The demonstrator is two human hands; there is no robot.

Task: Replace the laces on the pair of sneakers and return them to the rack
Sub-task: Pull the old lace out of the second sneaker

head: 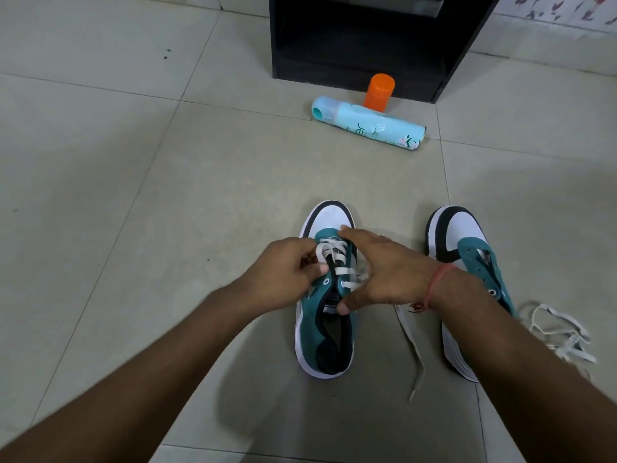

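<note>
arms: two bare forearms, no sleeves, entering from the lower frame
right wrist: thin red thread band (pixel 438 283), knotted, lower right of centre

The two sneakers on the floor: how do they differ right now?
The left sneaker has a white lace crossed through its lower eyelets; the right sneaker shows bare eyelets. Both hands work on the left sneaker: the left hand pinches the lace, the right hand rests across it. The right sneaker sits untouched. Both are teal with white toes, pointing toward the rack.
</note>
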